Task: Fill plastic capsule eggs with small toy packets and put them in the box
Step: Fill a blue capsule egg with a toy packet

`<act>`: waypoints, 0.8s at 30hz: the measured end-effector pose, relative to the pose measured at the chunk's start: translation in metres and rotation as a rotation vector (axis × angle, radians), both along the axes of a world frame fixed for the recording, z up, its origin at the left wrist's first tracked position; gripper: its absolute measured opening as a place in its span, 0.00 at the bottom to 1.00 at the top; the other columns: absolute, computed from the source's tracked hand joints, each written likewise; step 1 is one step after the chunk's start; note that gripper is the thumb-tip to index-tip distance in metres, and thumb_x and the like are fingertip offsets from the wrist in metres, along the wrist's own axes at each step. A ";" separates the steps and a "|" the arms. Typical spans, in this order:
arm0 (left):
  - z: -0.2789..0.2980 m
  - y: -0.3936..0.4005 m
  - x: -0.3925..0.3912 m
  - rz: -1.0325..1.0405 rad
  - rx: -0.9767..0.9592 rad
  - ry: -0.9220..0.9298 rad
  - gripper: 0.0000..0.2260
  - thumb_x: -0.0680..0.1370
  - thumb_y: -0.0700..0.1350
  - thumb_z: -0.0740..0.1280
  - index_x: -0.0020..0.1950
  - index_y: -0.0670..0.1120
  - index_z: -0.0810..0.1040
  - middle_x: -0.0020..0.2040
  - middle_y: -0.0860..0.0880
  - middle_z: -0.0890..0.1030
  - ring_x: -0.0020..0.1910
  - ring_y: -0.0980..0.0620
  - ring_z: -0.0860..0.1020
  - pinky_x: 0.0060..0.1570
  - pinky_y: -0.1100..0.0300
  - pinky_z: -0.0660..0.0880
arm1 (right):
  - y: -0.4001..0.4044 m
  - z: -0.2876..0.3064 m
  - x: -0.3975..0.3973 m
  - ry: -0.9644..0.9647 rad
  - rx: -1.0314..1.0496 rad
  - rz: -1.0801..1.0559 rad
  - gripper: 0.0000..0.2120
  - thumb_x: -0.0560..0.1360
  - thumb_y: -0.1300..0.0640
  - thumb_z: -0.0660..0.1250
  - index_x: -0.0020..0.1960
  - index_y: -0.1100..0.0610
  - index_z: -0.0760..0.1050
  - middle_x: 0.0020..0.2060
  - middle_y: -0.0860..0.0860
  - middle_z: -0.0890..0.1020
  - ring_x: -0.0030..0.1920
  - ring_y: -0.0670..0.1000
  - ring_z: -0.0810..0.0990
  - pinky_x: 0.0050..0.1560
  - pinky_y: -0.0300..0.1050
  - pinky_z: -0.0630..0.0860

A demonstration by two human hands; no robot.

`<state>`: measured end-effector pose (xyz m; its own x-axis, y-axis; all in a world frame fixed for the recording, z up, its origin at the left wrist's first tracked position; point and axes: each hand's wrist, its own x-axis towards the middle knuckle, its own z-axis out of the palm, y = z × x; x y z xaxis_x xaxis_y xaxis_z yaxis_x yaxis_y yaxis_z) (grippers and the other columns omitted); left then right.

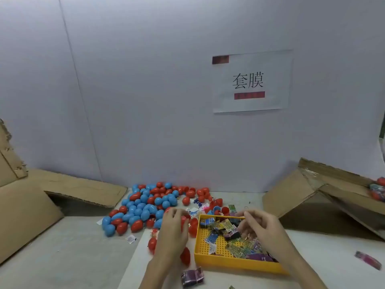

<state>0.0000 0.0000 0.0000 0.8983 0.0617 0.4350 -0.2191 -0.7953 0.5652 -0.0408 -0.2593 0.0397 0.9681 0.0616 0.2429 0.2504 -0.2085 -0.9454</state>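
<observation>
Closest to me, a crumpled purple packet (pixel 192 277) lay on the counter (pixel 83 251) between my forearms. My left hand (pixel 174 228) hovered beside the yellow tray (pixel 233 262), its fingers (pixel 177 213) curled round a red capsule egg (pixel 186 217) that peeked out past my knuckles. My right hand (pixel 262 227) was over the tray's far end, fingers bent and drawn together above the pile of small toy packets (pixel 231 236); whether they actually pinched one, I couldn't tell. The packets were heaped across the tray's perforated floor, some printed green and yellow, some purple. Loose red eggs (pixel 185 256) sat just left of the tray, around my left wrist. Further out, a big heap of red and blue eggs (pixel 145 205) spread over the counter up toward the white wall. An open cardboard box (pixel 325 197) stood tilted at the right, with a few eggs visible inside its far edge. Flattened cardboard (pixel 79 189) lay on the left. A paper sign (pixel 251 81) hung on the wall, and a pink wrapper (pixel 367 260) rested alone near the right edge.
</observation>
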 end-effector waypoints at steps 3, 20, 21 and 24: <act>-0.014 0.006 0.019 0.138 0.178 0.022 0.12 0.85 0.51 0.60 0.67 0.52 0.75 0.66 0.54 0.72 0.65 0.56 0.66 0.63 0.64 0.69 | -0.004 -0.017 0.011 -0.056 -0.055 -0.087 0.10 0.84 0.60 0.62 0.57 0.51 0.82 0.39 0.53 0.86 0.37 0.53 0.85 0.42 0.51 0.83; -0.009 0.018 0.011 0.055 0.171 -0.160 0.07 0.82 0.47 0.67 0.55 0.45 0.82 0.57 0.47 0.73 0.56 0.49 0.72 0.53 0.57 0.74 | 0.010 -0.032 -0.002 -0.275 -0.325 -0.180 0.10 0.83 0.59 0.66 0.56 0.43 0.78 0.37 0.40 0.83 0.35 0.47 0.83 0.36 0.47 0.82; -0.005 0.013 0.007 -0.010 0.147 -0.213 0.05 0.80 0.45 0.70 0.54 0.46 0.82 0.56 0.48 0.74 0.55 0.50 0.73 0.52 0.59 0.75 | 0.012 -0.032 -0.003 -0.283 -0.324 -0.187 0.11 0.83 0.60 0.66 0.56 0.43 0.78 0.38 0.39 0.83 0.37 0.46 0.83 0.36 0.44 0.82; 0.007 -0.010 -0.007 -0.220 -0.009 -0.219 0.08 0.77 0.42 0.75 0.52 0.49 0.78 0.52 0.57 0.76 0.49 0.57 0.77 0.48 0.67 0.76 | 0.017 -0.031 -0.007 -0.296 -0.300 -0.171 0.14 0.82 0.58 0.67 0.61 0.40 0.78 0.43 0.37 0.84 0.44 0.42 0.84 0.40 0.35 0.79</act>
